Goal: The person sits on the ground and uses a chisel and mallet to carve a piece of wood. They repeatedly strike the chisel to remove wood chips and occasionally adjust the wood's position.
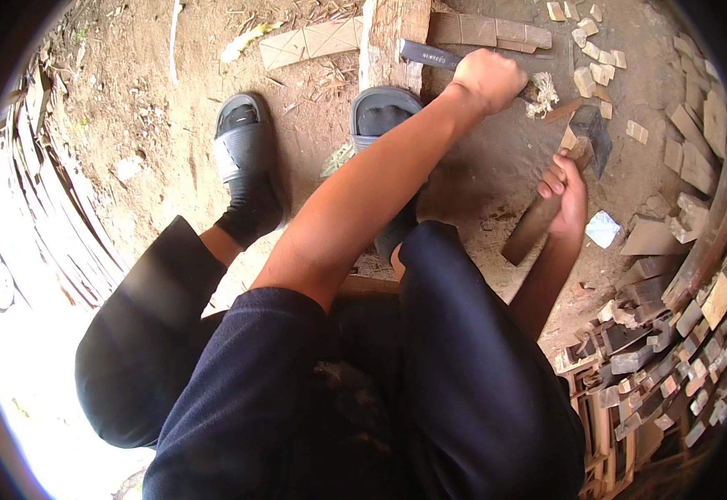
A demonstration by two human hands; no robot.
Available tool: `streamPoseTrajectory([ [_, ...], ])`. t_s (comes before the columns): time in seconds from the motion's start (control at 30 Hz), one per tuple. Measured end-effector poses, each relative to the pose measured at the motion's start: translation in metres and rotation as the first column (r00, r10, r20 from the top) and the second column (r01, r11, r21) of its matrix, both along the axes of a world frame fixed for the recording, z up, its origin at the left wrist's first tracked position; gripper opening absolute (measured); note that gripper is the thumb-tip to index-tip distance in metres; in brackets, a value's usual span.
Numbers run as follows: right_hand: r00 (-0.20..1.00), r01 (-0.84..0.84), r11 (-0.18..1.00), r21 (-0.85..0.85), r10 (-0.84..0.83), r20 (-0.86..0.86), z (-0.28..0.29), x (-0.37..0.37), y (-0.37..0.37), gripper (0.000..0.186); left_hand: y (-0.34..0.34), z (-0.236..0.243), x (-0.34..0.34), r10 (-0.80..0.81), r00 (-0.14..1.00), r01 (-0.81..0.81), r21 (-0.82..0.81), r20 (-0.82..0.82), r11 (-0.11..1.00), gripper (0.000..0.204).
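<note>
My left hand is closed round a tool with a flat dark metal blade, whose tip lies over a pale, rough wooden beam on the ground; a frayed, light-coloured end sticks out past the fist. Lower at the right, my right hand has its fingers wrapped round a thick brown wooden bar held on a slant. A blurred dark shape shows at the bar's upper end; I cannot make out what it is.
Scored flat boards lie beside the beam. Several small wood offcuts are scattered at the upper right, with stacked scraps along the right edge. Long strips lie at the left. My sandalled feet rest on the dirt floor, near the beam.
</note>
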State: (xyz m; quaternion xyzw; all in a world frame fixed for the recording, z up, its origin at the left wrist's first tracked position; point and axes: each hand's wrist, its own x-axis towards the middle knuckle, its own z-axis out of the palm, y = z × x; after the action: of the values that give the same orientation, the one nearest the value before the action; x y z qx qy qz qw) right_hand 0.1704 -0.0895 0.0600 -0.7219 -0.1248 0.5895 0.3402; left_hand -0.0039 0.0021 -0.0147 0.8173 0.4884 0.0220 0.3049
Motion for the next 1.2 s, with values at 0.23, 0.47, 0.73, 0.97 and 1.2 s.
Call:
streamPoseTrajectory([
  [0.23,0.991,-0.135,0.990,-0.034,0.134,-0.017,0.013,-0.009,0.011,0.024,0.003,0.000,-0.006,-0.019,1.000,0.019,0.008,-0.005,1.000,0.016],
  [0.47,0.943,-0.317,0.943,-0.102,0.325,0.073,0.026,-0.019,0.004,0.021,0.000,0.003,-0.012,-0.024,0.999,0.024,-0.006,-0.021,1.000,0.017],
  [0.73,0.971,-0.237,0.968,-0.084,0.237,-0.012,0.023,-0.033,-0.005,0.018,0.001,0.000,-0.015,-0.017,0.999,0.015,0.055,0.027,0.998,0.015],
  [0.97,1.000,0.031,0.998,0.061,-0.031,-0.002,0.006,-0.025,0.003,0.022,0.004,0.008,-0.011,-0.010,1.000,0.010,0.008,0.002,1.000,0.016],
  [1.2,1.000,-0.028,0.998,0.048,0.028,0.002,0.016,-0.014,0.014,0.024,0.008,0.002,-0.011,0.055,0.998,-0.055,0.006,0.021,0.998,0.015],
])
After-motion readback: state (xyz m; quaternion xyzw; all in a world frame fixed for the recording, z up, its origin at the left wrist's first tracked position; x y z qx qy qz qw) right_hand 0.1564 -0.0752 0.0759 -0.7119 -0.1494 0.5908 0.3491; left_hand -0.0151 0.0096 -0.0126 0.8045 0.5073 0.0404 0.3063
